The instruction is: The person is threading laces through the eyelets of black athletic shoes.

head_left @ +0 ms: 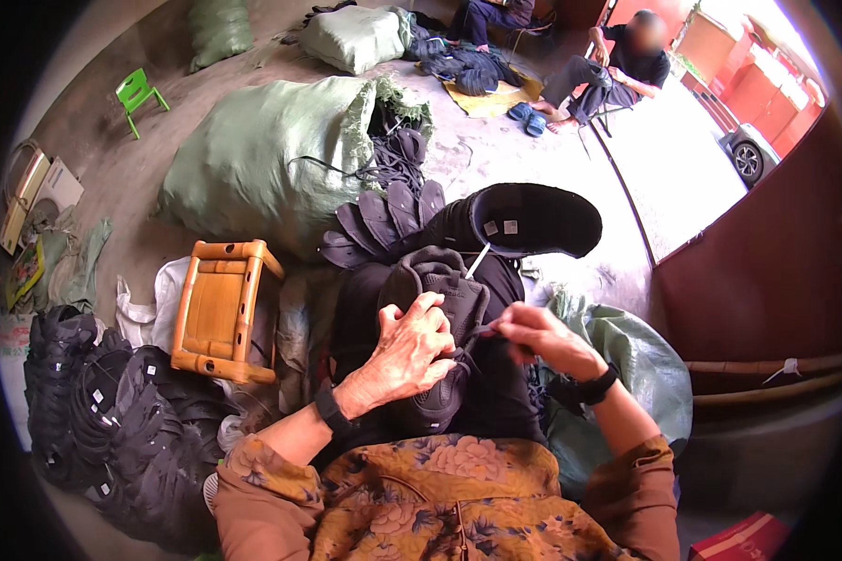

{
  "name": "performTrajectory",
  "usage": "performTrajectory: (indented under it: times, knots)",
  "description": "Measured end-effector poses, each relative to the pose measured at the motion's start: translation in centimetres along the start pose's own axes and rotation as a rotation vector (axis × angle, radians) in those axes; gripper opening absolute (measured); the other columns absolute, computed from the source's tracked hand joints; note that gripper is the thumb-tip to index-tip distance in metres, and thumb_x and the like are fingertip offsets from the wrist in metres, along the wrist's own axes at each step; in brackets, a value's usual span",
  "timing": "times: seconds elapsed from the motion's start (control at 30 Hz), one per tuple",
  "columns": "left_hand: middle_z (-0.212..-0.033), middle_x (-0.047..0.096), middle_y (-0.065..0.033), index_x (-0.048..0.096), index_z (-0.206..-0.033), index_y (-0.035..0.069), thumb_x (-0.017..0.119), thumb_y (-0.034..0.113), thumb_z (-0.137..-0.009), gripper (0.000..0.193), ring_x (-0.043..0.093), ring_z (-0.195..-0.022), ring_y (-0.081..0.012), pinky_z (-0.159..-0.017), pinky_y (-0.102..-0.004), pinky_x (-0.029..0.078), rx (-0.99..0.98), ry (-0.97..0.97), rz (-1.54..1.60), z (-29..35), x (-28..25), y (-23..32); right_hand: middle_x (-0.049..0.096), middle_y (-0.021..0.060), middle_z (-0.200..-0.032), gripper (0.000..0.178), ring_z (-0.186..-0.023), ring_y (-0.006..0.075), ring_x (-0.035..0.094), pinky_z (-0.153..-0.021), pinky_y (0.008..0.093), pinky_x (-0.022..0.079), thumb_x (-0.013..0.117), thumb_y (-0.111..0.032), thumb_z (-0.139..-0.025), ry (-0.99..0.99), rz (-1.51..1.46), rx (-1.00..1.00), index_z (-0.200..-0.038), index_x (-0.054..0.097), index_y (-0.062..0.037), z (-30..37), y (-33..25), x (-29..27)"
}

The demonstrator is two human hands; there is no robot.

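A black sneaker [435,407] lies across my lap with its tongue [456,297] standing up. My left hand [407,346] rests on its laced front, fingers bent and gripping the upper. To the right of the shoe, my right hand [554,341] pinches a dark shoelace [483,331] between thumb and fingers and holds it out sideways. The lace's far end is hidden in the fingers. A thin white strip [478,261] sticks up beside the tongue. Beyond my knees sits a hollow black piece [557,220] with two white labels inside, beside a fan of dark shoe pieces [388,220].
A large pale green sack [262,154] spilling black laces stands ahead. On my left are a bamboo stool [220,304] and a heap of black shoe parts [140,421]. A green plastic sack [641,365] lies at right. Another person [631,65] sits far off, near a green chair [136,92].
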State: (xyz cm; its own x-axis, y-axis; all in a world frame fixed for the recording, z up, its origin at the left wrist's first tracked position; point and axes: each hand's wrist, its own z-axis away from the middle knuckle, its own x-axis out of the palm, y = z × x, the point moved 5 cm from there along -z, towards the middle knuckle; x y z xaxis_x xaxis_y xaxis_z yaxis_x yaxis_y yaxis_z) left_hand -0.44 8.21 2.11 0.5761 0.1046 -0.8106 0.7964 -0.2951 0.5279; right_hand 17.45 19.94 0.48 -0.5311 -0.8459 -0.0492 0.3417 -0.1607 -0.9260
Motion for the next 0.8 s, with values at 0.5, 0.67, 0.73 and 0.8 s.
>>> performTrajectory:
  times: [0.5,0.67,0.73,0.8]
  knots:
    - [-0.105,0.058,-0.0052,0.070,-0.075,0.017,0.076,0.036,-0.068,0.021,0.039,-0.122,-0.0274,-0.086,-0.0493,0.026,-0.031,-0.008,-0.399,-1.4,1.8,0.5,0.055,0.0033,-0.075,0.018,-0.045,0.0044,0.036,-0.044,0.0219,0.031,0.050,-0.015,-0.100,-0.099,-0.619,-1.259,-0.109,0.056,-0.0004,9.1,-25.6,-2.0]
    - [-0.102,0.057,-0.0032,0.066,-0.089,0.014,0.074,0.024,-0.073,0.021,0.044,-0.123,-0.0254,-0.084,-0.0490,0.031,0.118,-0.020,-0.143,-0.3,-0.2,-1.1,0.050,-0.0001,-0.066,0.011,-0.046,0.0026,0.033,-0.045,0.0176,0.026,0.052,-0.013,-0.100,0.788,-0.080,-0.900,-0.100,0.056,-0.0031,10.0,-19.3,-5.6]
    - [-0.100,0.057,-0.0039,0.061,-0.093,0.012,0.072,0.016,-0.075,0.021,0.052,-0.112,-0.0229,-0.080,-0.0414,0.037,0.179,-0.031,-0.105,-0.3,-2.0,-0.7,0.057,0.0008,-0.070,0.013,-0.049,0.0012,0.040,-0.044,0.0157,0.028,0.056,-0.016,-0.098,0.967,0.054,-0.686,-0.096,0.060,-0.0047,12.0,-15.5,-9.5]
    - [-0.097,0.056,-0.0043,0.061,-0.091,0.011,0.070,0.014,-0.076,0.018,0.054,-0.106,-0.0219,-0.076,-0.0380,0.038,0.222,0.021,-0.205,-0.1,-2.7,-0.5,0.069,0.0105,-0.087,0.016,-0.051,0.0022,0.046,-0.043,0.0168,0.037,0.055,-0.016,-0.099,1.029,0.368,-0.532,-0.095,0.058,-0.0017,12.3,-10.9,-12.6]
